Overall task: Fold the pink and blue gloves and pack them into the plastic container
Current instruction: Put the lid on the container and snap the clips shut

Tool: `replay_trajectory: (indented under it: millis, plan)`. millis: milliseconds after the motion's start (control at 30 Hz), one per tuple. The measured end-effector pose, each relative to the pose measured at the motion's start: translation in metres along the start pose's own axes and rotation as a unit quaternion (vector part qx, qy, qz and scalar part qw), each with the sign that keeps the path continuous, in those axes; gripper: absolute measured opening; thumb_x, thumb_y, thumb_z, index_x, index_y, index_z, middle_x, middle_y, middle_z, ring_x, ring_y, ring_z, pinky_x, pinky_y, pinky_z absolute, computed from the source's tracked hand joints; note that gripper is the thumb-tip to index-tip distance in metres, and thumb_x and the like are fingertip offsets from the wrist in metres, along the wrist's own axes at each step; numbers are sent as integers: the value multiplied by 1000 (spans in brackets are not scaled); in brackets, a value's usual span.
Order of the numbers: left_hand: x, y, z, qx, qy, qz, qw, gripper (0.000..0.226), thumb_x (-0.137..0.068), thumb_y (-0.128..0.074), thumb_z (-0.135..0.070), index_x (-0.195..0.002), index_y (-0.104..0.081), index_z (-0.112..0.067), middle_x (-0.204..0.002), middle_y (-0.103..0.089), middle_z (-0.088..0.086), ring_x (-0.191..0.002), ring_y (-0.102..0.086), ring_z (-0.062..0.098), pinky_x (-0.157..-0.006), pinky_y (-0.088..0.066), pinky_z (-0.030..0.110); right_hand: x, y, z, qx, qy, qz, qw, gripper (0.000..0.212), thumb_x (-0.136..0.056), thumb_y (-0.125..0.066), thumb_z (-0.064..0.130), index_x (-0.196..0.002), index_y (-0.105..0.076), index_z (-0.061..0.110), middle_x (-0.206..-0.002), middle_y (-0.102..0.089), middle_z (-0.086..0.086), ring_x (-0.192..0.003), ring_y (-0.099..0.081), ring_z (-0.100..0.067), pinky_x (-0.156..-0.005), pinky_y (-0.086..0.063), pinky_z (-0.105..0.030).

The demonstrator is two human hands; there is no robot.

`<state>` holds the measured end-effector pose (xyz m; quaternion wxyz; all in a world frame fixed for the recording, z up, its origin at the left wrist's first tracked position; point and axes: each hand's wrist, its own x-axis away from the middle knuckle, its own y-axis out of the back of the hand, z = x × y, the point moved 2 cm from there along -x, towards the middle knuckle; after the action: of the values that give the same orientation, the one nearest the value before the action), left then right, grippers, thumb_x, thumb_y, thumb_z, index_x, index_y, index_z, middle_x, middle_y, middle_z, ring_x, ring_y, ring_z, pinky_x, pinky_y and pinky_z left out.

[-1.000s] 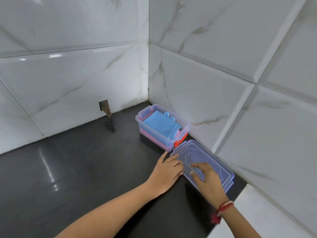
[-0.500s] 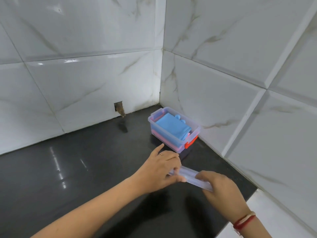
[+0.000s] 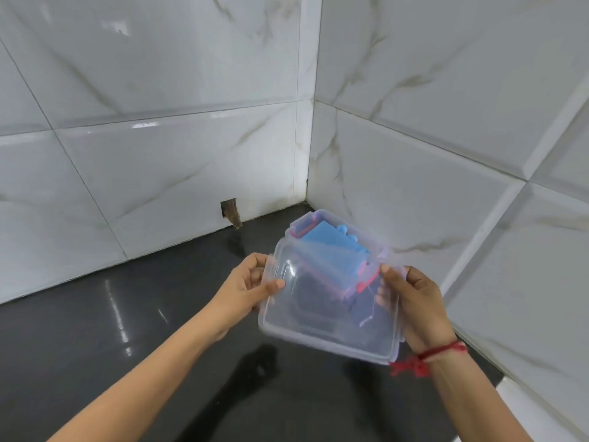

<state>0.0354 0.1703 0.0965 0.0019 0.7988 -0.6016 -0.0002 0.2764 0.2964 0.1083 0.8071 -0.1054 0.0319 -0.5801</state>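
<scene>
Lid (image 3: 331,314) now raised between both hands

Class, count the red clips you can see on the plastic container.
2: one red clip at the container's far end, one red clip at its near end, seen through the lid. Others may be hidden.

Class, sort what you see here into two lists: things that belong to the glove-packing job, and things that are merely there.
Part of the job:
- clear lid, held by the left hand and right hand
- plastic container in the corner
- blue glove inside it

Merely there:
- black counter
- hole in the wall tile
- red wrist thread
</scene>
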Motion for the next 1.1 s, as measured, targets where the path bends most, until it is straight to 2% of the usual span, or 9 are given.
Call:
replay_trajectory:
  millis: [167,233,300,467,567,700,900,1000,1100]
  plan:
    - [-41,-3,9,-24,27,-115,993,27,-88,-64,-27,-115,-60,-21,-86,-69,0,-66,-65,8,-55,-53,21,-54,-7,-13,-96,-41,-113,988,7,-90,-60,15,-87,-56,10,-69,-55,-2,-59,-56,-13,-52,-52,-21]
    - [-65,0,10,-75,34,-186,979,26,-90,-62,-28,-115,-61,-20,-84,-70,0,-61,-65,8,-52,-52,19,-69,-11,-20,-79,-36,-156,984,29,-88,-61,9,-115,-51,10,-90,-55,-3,-76,-57,-17,-61,-50,-21]
    - [-87,0,12,-143,35,-230,962,28,-89,-64,-31,-115,-60,-20,-79,-69,-2,-57,-65,9,-51,-52,18,-79,-12,-27,-32,-27,-194,980,43,-86,-61,2,-126,-47,9,-106,-53,-7,-91,-55,-23,-66,-46,-20]
    - [-120,-4,26,-221,19,-285,933,27,-87,-64,-36,-109,-61,-21,-95,-67,-3,-77,-67,15,-75,-60,37,-91,-16,-35,176,72,-226,955,41,-86,-61,8,-126,-52,11,-125,-56,-9,-104,-53,-16,-91,-45,-28]
    - [-129,-7,36,-213,23,-310,926,22,-89,-62,-34,-103,-63,-18,-95,-66,-1,-81,-66,16,-78,-59,41,-93,-19,-40,255,119,-207,937,39,-88,-58,8,-126,-53,10,-127,-55,-10,-109,-53,-21,-99,-45,-35]
    - [-137,-10,45,-188,32,-330,924,18,-90,-60,-27,-103,-63,-14,-95,-64,1,-84,-64,17,-77,-59,41,-96,-20,-47,269,125,-202,934,34,-90,-54,8,-125,-56,8,-127,-58,-12,-117,-50,-30,-104,-42,-45]
    - [-145,-10,51,-206,49,-350,913,22,-89,-60,-37,-105,-60,-21,-99,-61,-4,-85,-62,14,-78,-58,37,-105,-21,-49,259,139,-219,930,31,-92,-51,8,-122,-59,8,-125,-57,-13,-120,-48,-29,-105,-41,-43]
    - [-150,-11,52,-218,47,-350,910,26,-88,-60,-41,-106,-57,-23,-98,-57,-8,-82,-56,9,-72,-49,24,-111,-21,-51,275,136,-253,918,28,-92,-50,8,-118,-61,10,-126,-55,-15,-120,-42,-30,-103,-35,-34]
    - [-156,-15,53,-227,49,-343,910,29,-89,-58,-41,-110,-55,-21,-99,-55,-8,-84,-54,8,-70,-44,22,-115,-20,-52,266,112,-260,921,28,-92,-49,9,-119,-60,11,-127,-52,-16,-120,-40,-32,-103,-36,-37]
